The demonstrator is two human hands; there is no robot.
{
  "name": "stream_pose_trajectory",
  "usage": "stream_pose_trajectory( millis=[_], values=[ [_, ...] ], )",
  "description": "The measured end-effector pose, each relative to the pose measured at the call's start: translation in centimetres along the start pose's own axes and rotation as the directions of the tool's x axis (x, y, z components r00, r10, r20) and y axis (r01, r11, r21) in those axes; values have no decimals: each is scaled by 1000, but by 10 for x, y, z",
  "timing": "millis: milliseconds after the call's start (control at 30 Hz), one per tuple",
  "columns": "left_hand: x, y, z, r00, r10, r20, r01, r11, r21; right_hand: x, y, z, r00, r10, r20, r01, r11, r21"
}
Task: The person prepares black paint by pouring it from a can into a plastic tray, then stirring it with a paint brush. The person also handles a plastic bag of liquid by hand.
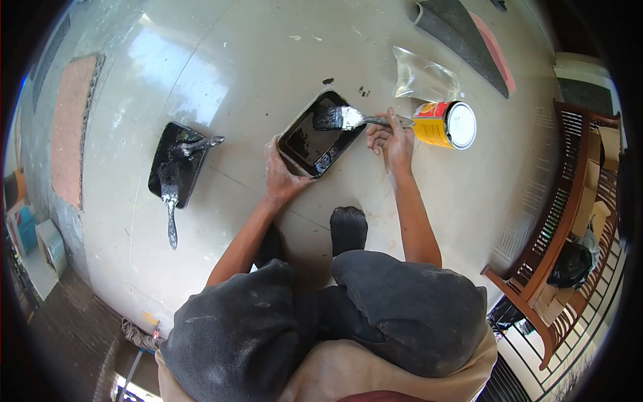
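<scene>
My left hand [280,169] grips the near left edge of a black paint tray [293,149], which is tilted on the floor. Dark paint coats the inside of this tray. In my right hand [394,140] is a paintbrush [351,118], held by its handle, its black bristles over the far part of the tray. A yellow and red paint can [434,125] with a white top lies just right of my right hand. To the left, a second black tray [157,184] holds two paint-covered brushes, one paintbrush [170,194] pointing toward me and another paintbrush [198,145] pointing right.
A clear plastic bag [423,77] lies beyond the can. Grey and pink mats [462,37] are at the far right, and a pink board [72,130] is at the left. A wooden bench [562,221] stands on the right. My foot [348,228] is on the tiled floor.
</scene>
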State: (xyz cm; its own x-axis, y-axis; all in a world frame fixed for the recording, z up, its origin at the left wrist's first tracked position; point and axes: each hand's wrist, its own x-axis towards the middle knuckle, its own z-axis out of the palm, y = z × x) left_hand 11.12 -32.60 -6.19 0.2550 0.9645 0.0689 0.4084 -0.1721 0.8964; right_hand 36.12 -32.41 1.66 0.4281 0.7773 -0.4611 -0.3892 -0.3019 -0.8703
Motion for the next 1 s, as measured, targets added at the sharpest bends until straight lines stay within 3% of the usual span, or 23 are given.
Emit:
stream_pose_trajectory(
  millis=[67, 367, 667, 1000],
  values=[
    [-2, 0, 1, 999, -51, -3, 50, 995, -81, -1, 4, -1, 1000, 18, -14, -17, 999, 46],
    [-1, -1, -4, 1000, -6, -10, 6, 1000, 6, 0, 17, -10, 995, 91, -32, -84, 983, 161],
    [1, -2, -1, 999, 33, -1, -33, 999, 33, -10, 29, -23, 986, 86, 141, -131, 925, 356],
    [1, 1, -1, 999, 34, 3, -34, 998, 47, -14, 60, -18, 980, 120, 158, -177, 889, 422]
  ],
)
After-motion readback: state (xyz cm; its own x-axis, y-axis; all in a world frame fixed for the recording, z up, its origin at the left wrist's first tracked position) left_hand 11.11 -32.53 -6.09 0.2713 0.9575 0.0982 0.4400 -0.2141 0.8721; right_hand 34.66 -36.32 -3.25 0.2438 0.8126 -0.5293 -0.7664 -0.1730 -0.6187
